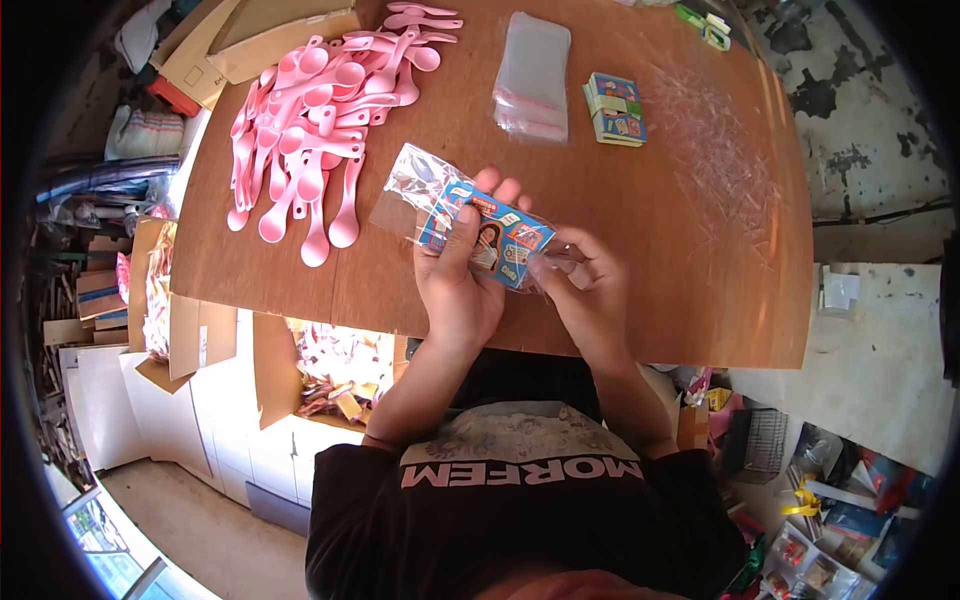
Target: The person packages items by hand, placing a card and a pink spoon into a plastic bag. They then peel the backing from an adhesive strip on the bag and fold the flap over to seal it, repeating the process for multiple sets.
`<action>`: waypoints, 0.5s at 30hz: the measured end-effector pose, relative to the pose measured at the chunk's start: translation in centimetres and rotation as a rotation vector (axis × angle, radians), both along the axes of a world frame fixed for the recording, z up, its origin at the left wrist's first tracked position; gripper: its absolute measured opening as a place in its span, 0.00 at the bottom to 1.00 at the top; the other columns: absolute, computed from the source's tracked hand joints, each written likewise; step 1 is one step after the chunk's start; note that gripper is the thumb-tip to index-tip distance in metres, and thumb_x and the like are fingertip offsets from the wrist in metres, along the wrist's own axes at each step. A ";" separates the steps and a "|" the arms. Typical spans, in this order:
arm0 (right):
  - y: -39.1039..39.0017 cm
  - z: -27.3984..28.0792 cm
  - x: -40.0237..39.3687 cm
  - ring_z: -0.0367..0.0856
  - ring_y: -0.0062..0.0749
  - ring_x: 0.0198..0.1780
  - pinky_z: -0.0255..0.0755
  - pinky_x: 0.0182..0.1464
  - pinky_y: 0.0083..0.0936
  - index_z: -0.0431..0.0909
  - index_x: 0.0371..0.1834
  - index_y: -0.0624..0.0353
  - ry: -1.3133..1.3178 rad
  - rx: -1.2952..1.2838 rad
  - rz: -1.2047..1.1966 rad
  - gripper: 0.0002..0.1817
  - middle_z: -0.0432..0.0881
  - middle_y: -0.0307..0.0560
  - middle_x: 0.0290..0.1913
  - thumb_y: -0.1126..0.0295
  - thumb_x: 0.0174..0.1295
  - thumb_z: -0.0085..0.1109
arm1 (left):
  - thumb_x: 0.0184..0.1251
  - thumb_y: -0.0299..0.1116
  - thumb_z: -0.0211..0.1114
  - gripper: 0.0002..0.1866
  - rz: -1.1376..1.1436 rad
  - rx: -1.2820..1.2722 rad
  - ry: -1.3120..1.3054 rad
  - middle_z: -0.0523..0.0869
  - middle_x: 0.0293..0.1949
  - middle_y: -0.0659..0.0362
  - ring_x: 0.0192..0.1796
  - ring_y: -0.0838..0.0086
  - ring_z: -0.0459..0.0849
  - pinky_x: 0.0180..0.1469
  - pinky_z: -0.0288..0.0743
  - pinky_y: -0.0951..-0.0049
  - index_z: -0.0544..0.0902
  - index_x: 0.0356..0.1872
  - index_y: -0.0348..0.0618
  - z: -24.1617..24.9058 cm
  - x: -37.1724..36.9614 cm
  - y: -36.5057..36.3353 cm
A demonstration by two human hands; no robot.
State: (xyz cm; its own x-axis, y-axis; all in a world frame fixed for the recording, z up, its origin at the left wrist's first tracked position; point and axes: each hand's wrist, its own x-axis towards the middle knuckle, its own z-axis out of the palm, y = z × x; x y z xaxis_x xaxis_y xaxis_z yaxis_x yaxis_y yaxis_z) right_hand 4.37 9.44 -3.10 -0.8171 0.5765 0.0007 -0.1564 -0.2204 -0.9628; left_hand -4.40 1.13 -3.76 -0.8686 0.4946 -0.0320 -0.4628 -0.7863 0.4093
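A clear plastic bag (405, 190) with a blue printed card (505, 235) in it is held over the near part of the table. My left hand (462, 285) grips it from the left, thumb on top and fingers behind. At the card's right end, my right hand (590, 290) is closed with thumb and fingers pinching the plastic edge. Pink plastic spoons (300, 140) lie heaped to the left of my hands. Farther back are a stack of flat clear bags (533, 70) and a banded stack of blue cards (615, 108).
Thin clear plastic strips (715, 150) lie scattered on the right of the brown table (690, 310). Green-handled scissors or a similar tool (710, 25) sits at the far right edge. Below the table's left edge, an open cardboard box (280, 370) contains packaged items.
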 end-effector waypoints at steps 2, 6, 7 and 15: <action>-0.3 0.1 -0.4 0.80 0.22 0.43 0.76 0.41 0.16 0.73 0.47 0.72 -0.018 0.029 -0.033 0.12 0.82 0.45 0.39 0.84 0.59 0.57 | 0.71 0.27 0.53 0.18 0.017 0.003 0.078 0.78 0.56 0.47 0.58 0.59 0.78 0.59 0.75 0.55 0.67 0.60 0.38 -0.5 0.3 0.4; -0.4 -0.7 -0.5 0.81 0.22 0.39 0.77 0.37 0.17 0.73 0.43 0.71 0.024 0.093 -0.082 0.10 0.81 0.46 0.38 0.84 0.59 0.58 | 0.71 0.28 0.54 0.19 -0.005 -0.022 0.070 0.78 0.56 0.46 0.59 0.59 0.78 0.58 0.76 0.55 0.66 0.61 0.38 -0.1 0.8 0.4; -0.4 -0.9 -0.3 0.81 0.22 0.37 0.78 0.35 0.17 0.73 0.42 0.70 -0.012 0.021 -0.069 0.09 0.82 0.46 0.38 0.84 0.59 0.59 | 0.72 0.28 0.54 0.19 -0.026 -0.060 0.073 0.79 0.55 0.47 0.57 0.61 0.80 0.52 0.79 0.60 0.67 0.61 0.38 -0.1 0.9 0.5; -0.7 -0.6 -0.9 0.81 0.19 0.31 0.75 0.27 0.14 0.73 0.38 0.66 -0.077 -0.078 -0.072 0.08 0.82 0.49 0.37 0.84 0.57 0.60 | 0.71 0.30 0.54 0.22 -0.225 -0.134 0.068 0.80 0.53 0.52 0.57 0.64 0.80 0.39 0.81 0.74 0.64 0.64 0.41 -1.3 1.9 -0.5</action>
State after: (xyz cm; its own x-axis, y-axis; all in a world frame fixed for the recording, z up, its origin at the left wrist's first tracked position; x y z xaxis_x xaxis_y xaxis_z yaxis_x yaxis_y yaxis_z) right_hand 3.51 8.73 -3.74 -0.7692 0.6298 -0.1076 -0.1008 -0.2860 -0.9529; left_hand -2.51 0.66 -5.04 -0.7398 0.6705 -0.0559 -0.5877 -0.6035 0.5388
